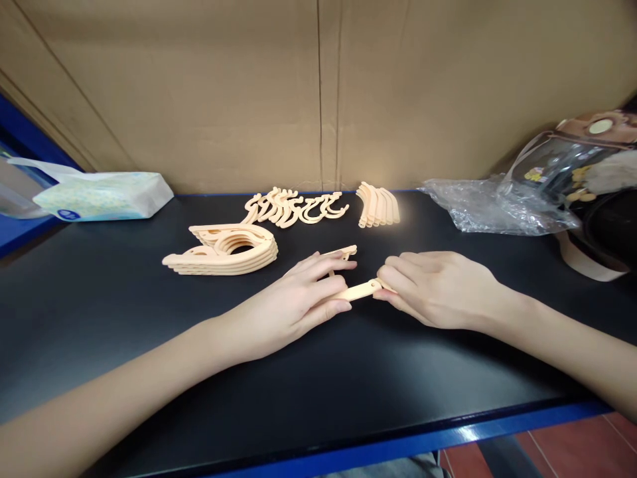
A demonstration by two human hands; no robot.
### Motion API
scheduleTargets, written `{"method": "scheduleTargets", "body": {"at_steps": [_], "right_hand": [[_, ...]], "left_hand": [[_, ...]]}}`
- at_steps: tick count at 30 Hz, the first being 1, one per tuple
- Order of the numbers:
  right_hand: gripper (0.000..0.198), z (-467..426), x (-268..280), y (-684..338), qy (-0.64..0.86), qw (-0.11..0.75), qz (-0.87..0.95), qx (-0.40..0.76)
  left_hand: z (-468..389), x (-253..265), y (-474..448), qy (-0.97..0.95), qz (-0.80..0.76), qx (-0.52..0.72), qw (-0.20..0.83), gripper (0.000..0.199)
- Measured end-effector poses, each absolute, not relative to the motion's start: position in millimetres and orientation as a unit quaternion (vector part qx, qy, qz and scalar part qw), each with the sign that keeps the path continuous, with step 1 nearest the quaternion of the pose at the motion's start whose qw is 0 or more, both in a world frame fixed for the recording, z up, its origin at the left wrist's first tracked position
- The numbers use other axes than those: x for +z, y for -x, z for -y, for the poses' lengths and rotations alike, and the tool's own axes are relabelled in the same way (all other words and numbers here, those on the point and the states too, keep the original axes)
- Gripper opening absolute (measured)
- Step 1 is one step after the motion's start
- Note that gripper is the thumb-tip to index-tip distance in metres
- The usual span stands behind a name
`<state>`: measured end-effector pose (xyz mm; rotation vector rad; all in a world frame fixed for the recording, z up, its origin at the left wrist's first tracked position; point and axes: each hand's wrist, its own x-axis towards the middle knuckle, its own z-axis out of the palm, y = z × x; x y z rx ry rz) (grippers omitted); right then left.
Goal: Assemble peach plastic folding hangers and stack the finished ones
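My left hand [313, 289] is closed round a cream plastic folding hanger [361, 291], hiding much of its body. One arm of the hanger points right toward my right hand [430, 287]; its other end [351, 251] shows beyond my left fingers. My right hand pinches a cream piece at the tip of that arm, mostly covered by the fingers. Left of my hands lies a neat stack of cream hanger bodies [229, 265]. Farther back are several loose cream hooks [286, 209] and a row of short curved arm pieces [378, 206].
A tissue pack [107, 196] sits at the back left of the black table [199, 398]. Crumpled clear plastic [502, 206] lies at the back right, beside a clear bottle with a brown lid [597, 126] and a dark round object [612, 226]. Brown cardboard [223, 93] stands behind.
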<state>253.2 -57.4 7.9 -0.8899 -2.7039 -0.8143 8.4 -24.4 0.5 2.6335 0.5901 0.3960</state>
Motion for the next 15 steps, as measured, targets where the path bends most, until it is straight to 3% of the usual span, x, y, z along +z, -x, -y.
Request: {"method": "scheduleTargets", "body": {"at_steps": [15], "right_hand": [[0.032, 60.1, 8.9, -251.3, 0.356, 0.136, 0.915, -0.132]], "left_hand": [[23.8, -2.2, -7.9, -0.946, -0.217, 0.134, 0.201, 0.020]]}}
